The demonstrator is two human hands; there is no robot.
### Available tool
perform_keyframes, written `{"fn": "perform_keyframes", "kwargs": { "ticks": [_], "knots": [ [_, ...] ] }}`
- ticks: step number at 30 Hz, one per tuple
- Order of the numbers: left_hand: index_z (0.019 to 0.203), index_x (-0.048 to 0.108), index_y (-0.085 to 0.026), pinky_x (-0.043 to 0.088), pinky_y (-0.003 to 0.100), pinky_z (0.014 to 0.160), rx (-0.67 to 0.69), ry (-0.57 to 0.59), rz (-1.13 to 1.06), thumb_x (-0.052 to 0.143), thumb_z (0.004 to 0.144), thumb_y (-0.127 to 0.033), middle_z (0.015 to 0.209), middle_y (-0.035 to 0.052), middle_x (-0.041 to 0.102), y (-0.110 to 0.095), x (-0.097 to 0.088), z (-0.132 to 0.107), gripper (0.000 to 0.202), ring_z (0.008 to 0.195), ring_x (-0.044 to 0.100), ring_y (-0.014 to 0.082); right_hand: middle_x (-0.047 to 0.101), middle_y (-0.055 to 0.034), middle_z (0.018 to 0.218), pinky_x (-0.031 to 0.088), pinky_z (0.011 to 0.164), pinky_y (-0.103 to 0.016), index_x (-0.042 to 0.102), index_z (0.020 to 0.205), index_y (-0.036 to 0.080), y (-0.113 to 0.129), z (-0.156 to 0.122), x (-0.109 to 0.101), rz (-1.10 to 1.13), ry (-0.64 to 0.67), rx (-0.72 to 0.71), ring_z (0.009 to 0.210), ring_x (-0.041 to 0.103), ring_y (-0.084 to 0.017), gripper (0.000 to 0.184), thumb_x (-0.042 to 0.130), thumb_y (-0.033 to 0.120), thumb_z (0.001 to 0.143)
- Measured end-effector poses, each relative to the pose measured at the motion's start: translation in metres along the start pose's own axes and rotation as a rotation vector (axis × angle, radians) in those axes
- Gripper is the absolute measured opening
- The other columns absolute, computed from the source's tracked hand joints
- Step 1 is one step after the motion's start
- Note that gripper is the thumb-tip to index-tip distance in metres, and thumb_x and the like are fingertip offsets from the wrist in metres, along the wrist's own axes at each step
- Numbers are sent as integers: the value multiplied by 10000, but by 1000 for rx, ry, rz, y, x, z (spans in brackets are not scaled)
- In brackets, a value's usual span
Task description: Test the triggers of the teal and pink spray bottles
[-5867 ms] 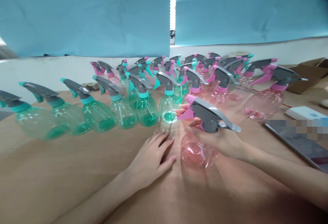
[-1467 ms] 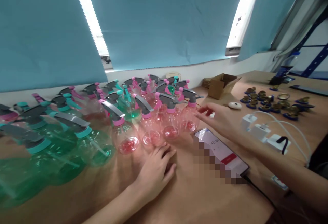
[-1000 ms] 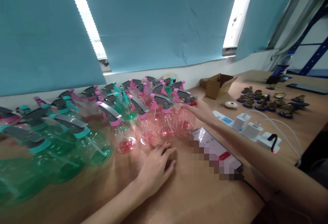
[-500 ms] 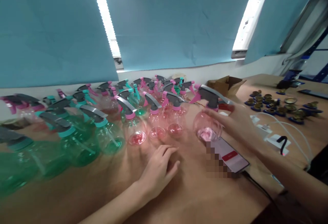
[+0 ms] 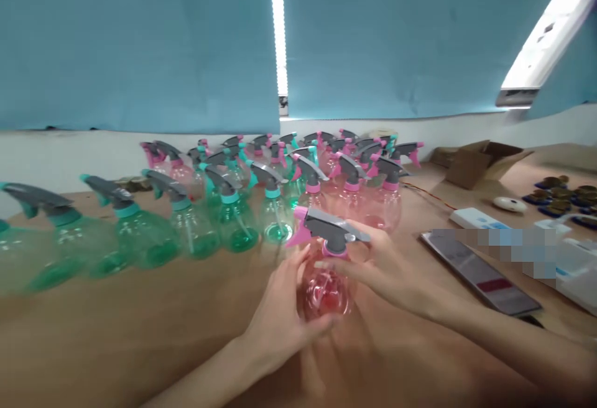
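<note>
A pink spray bottle (image 5: 326,290) with a grey trigger head and pink nozzle stands on the brown table (image 5: 140,327) right in front of me. My left hand (image 5: 280,315) wraps round the left side of its clear pink body. My right hand (image 5: 377,265) grips the pink collar and grey trigger head from the right. Behind it stand rows of spray bottles: green ones (image 5: 140,234) with teal collars to the left, pink ones (image 5: 382,199) to the right.
A phone (image 5: 480,268) lies face up on the table to the right of my hands. Further right are a white power strip (image 5: 471,216), white chargers, a cardboard box (image 5: 480,162) and several small round parts (image 5: 559,187). Blue blinds (image 5: 140,41) hang behind the table.
My right hand has brought a pink bottle from the right end of the row to the spot in front of me. My left hand has left the table and closed round the bottle's body.
</note>
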State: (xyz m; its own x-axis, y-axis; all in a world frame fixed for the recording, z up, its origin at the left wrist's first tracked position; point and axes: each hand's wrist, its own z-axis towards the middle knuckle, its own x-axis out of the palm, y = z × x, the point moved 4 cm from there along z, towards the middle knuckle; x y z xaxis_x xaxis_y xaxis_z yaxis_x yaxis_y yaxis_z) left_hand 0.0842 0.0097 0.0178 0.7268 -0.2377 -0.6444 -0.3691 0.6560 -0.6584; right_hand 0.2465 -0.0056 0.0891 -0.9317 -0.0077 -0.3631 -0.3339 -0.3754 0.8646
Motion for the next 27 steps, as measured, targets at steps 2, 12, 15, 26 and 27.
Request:
{"fn": "perform_keyframes", "kwargs": {
  "ticks": [2, 12, 15, 26, 27],
  "knots": [
    [1437, 213, -303, 350, 559, 1045, -59, -23, -11, 750, 749, -358, 1456, 111, 378, 7, -11, -10, 874, 1321, 377, 346, 636, 37, 800, 527, 684, -296, 579, 850, 237, 3, 4, 19, 22, 28, -43, 789, 635, -167, 176, 724, 278, 759],
    [1380, 332, -286, 406, 518, 1011, -150, 23, -104, 795, 666, -286, 1384, 84, 476, 20, -55, -33, 851, 1242, 478, 344, 600, 32, 840, 490, 706, -308, 550, 926, 239, 3, 35, 77, 46, 197, -238, 790, 587, -160, 349, 779, 185, 668],
    [1392, 337, -287, 404, 519, 1010, -109, 42, -114, 777, 694, -332, 1369, 80, 498, 19, -59, -32, 826, 1241, 481, 349, 598, 27, 866, 491, 626, -294, 530, 1064, 265, 10, 46, 85, 112, 273, -212, 715, 571, -142, 422, 737, 204, 702],
    [1317, 452, -248, 412, 484, 987, -58, 122, 155, 706, 794, -499, 1294, 83, 554, 39, -65, -36, 633, 1183, 512, 317, 575, 19, 782, 432, 546, -268, 597, 819, 235, 3, 55, 83, 217, 221, -180, 615, 508, -119, 160, 554, 131, 705],
    [1291, 478, -230, 406, 467, 996, -57, 119, 195, 678, 833, -471, 1293, 85, 553, 41, -65, -36, 555, 1189, 507, 301, 520, 37, 696, 388, 505, -253, 573, 755, 232, -2, 56, 79, 192, 187, -166, 557, 444, -103, 110, 551, 133, 710]
  ]
}}
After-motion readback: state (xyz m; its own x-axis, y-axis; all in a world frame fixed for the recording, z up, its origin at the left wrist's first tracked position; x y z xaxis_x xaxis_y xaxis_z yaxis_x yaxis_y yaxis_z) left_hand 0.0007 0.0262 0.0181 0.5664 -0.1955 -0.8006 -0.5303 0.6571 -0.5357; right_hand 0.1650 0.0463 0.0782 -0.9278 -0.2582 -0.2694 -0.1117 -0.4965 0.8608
